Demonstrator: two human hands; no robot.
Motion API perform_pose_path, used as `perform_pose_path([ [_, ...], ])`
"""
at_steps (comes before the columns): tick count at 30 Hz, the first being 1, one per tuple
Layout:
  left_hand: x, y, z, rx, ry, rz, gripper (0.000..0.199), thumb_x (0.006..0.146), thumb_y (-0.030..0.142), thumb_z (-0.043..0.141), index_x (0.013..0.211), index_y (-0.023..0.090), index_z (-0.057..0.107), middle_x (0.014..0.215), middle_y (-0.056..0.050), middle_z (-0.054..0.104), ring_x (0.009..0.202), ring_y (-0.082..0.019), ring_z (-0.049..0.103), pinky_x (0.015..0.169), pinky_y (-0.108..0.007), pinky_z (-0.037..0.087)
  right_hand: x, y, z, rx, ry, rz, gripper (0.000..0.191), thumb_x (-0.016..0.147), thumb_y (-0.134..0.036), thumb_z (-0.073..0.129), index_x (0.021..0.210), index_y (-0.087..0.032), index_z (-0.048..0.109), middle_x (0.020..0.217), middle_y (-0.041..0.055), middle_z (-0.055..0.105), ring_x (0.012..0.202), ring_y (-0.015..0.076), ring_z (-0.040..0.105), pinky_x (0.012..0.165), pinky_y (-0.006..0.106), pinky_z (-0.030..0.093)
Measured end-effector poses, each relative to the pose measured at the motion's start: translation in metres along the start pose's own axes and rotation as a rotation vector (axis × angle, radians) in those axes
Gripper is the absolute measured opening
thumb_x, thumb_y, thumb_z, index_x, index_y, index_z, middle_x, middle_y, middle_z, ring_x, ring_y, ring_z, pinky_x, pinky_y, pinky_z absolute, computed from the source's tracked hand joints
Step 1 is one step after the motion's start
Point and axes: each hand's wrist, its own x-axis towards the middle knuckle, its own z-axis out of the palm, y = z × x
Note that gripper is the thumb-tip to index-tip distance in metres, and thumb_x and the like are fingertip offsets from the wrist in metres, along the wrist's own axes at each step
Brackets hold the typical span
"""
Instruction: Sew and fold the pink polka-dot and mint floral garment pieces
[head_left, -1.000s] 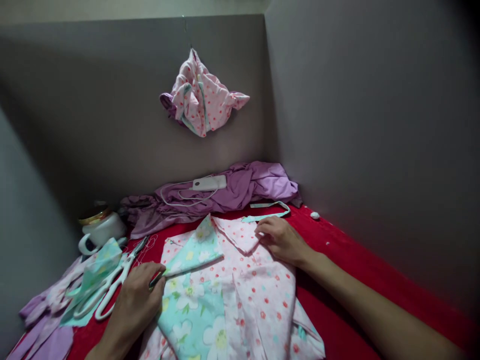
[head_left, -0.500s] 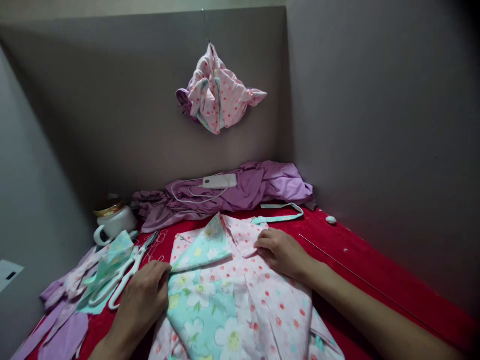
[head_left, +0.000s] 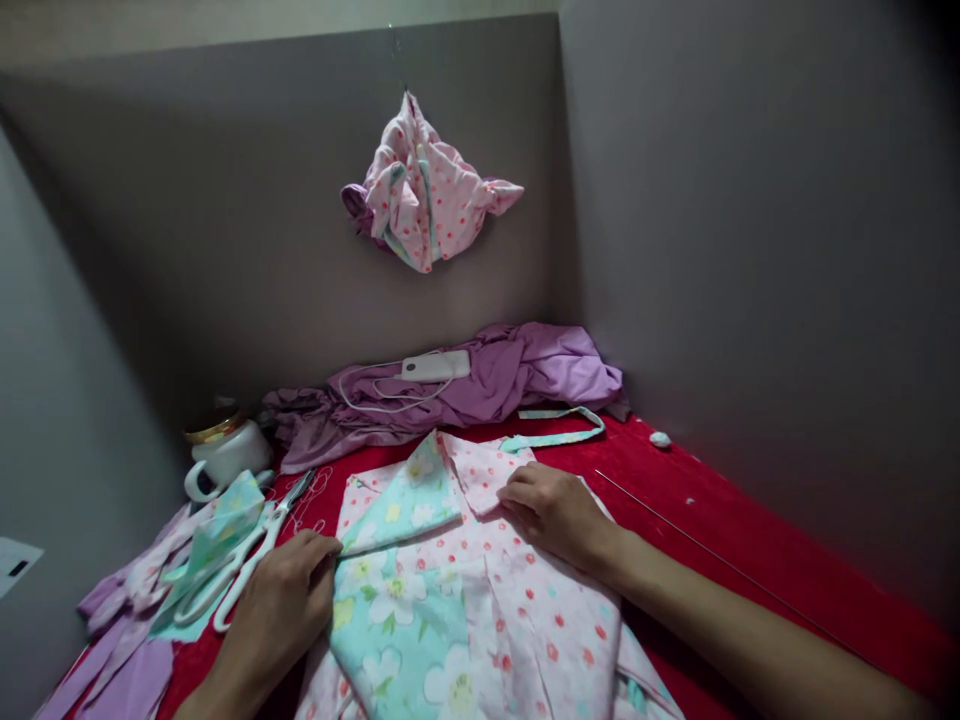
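A pink dotted garment [head_left: 559, 620] with a mint floral panel [head_left: 405, 640] lies on the red cloth in front of me. Its floral flap [head_left: 412, 500] is folded over at the upper left. My left hand [head_left: 289, 600] pinches the garment's left edge at the corner of that flap. On the right, my right hand [head_left: 551, 510] has thumb and fingers closed on the pink dotted flap beside the neck opening. The undersides of both hands are hidden.
White scissors [head_left: 251, 560], loose thread, fabric scraps [head_left: 127, 650] and a white mug [head_left: 232, 455] are at the left. Purple cloth [head_left: 525, 370] with a white device [head_left: 436, 366] lies behind. A thin rod [head_left: 712, 550] is at the right; a dotted bundle [head_left: 427, 195] hangs above.
My right hand has shifted slightly left along the pink flap, still holding it. My left hand keeps its hold on the left edge. The whole view has moved slightly.
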Motion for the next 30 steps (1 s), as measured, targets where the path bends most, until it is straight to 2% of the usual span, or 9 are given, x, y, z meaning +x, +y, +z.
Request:
perform_pose_path([
  [4, 0.029, 0.038, -0.010, -0.392, -0.045, -0.187, 0.025, 0.075, 0.041, 0.053, 0.083, 0.020, 0.064, 0.086, -0.004, 0.066, 0.084, -0.021, 0.060, 0.077, -0.031, 0.044, -0.002, 0.001, 0.001, 0.042, 0.030, 0.003, 0.017, 0.081, -0.013, 0.055, 0.071, -0.019, 0.068, 0.073, 0.0038, 0.064, 0.069, 0.0154, 0.056, 0.058, 0.024, 0.037],
  [6, 0.055, 0.065, -0.004, -0.679, -0.200, -0.352, 0.030, 0.077, 0.042, 0.052, 0.092, 0.018, 0.061, 0.082, -0.003, 0.064, 0.074, -0.016, 0.059, 0.066, -0.026, 0.045, -0.003, 0.003, 0.001, 0.122, 0.086, 0.036, 0.015, 0.081, -0.012, 0.055, 0.076, -0.019, 0.068, 0.076, 0.0041, 0.064, 0.071, 0.0154, 0.057, 0.061, 0.024, 0.039],
  [7, 0.069, 0.077, 0.003, -0.817, -0.300, -0.439, 0.030, 0.079, 0.040, 0.051, 0.098, 0.018, 0.058, 0.082, -0.002, 0.063, 0.069, -0.014, 0.058, 0.059, -0.024, 0.043, -0.003, 0.004, 0.002, 0.163, 0.114, 0.053, 0.014, 0.081, -0.011, 0.055, 0.078, -0.018, 0.068, 0.077, 0.0042, 0.064, 0.071, 0.0154, 0.057, 0.062, 0.024, 0.040],
  [10, 0.114, 0.100, 0.035, -0.888, -0.430, -0.539, 0.024, 0.085, 0.035, 0.048, 0.095, 0.015, 0.056, 0.072, 0.000, 0.059, 0.045, -0.008, 0.048, 0.040, -0.021, 0.032, -0.004, 0.006, 0.004, 0.236, 0.162, 0.087, 0.014, 0.080, -0.010, 0.056, 0.079, -0.018, 0.067, 0.077, 0.0040, 0.064, 0.073, 0.0158, 0.057, 0.064, 0.024, 0.041],
  [14, 0.161, 0.099, 0.073, -0.938, -0.529, -0.663, 0.031, 0.090, 0.041, 0.045, 0.090, 0.012, 0.057, 0.069, 0.002, 0.056, 0.048, -0.006, 0.047, 0.044, -0.020, 0.039, -0.001, 0.006, 0.009, 0.228, 0.141, 0.112, 0.015, 0.078, -0.007, 0.057, 0.078, -0.019, 0.066, 0.077, 0.0031, 0.064, 0.074, 0.0162, 0.057, 0.063, 0.025, 0.040],
  [18, 0.181, 0.090, 0.087, -1.046, -0.500, -0.680, 0.029, 0.089, 0.039, 0.049, 0.101, 0.014, 0.056, 0.084, -0.001, 0.060, 0.062, -0.009, 0.056, 0.055, -0.024, 0.049, 0.001, 0.003, 0.011, 0.166, 0.051, 0.141, 0.014, 0.082, -0.011, 0.055, 0.079, -0.019, 0.066, 0.080, 0.0033, 0.063, 0.077, 0.0172, 0.055, 0.067, 0.027, 0.039],
  [21, 0.181, 0.088, 0.089, -1.114, -0.398, -0.627, 0.028, 0.089, 0.037, 0.050, 0.104, 0.014, 0.055, 0.089, -0.002, 0.060, 0.066, -0.010, 0.057, 0.058, -0.026, 0.050, 0.001, 0.000, 0.010, 0.154, 0.001, 0.133, 0.015, 0.083, -0.011, 0.054, 0.082, -0.019, 0.066, 0.086, 0.0046, 0.062, 0.083, 0.0184, 0.054, 0.072, 0.029, 0.040],
  [26, 0.170, 0.081, 0.072, -1.085, -0.198, -0.559, 0.017, 0.088, 0.029, 0.053, 0.093, 0.013, 0.058, 0.084, -0.001, 0.060, 0.065, -0.009, 0.056, 0.058, -0.024, 0.049, -0.001, 0.000, 0.008, 0.183, 0.002, 0.094, 0.016, 0.083, -0.010, 0.053, 0.086, -0.019, 0.065, 0.088, 0.0054, 0.061, 0.085, 0.0192, 0.052, 0.074, 0.030, 0.040],
  [30, 0.159, 0.079, 0.056, -1.017, -0.192, -0.586, 0.012, 0.087, 0.024, 0.055, 0.088, 0.012, 0.058, 0.077, 0.002, 0.058, 0.058, -0.007, 0.052, 0.052, -0.021, 0.045, 0.001, 0.001, 0.009, 0.170, 0.019, 0.066, 0.015, 0.084, -0.011, 0.052, 0.083, -0.018, 0.065, 0.088, 0.0058, 0.062, 0.084, 0.0197, 0.052, 0.073, 0.031, 0.038],
])
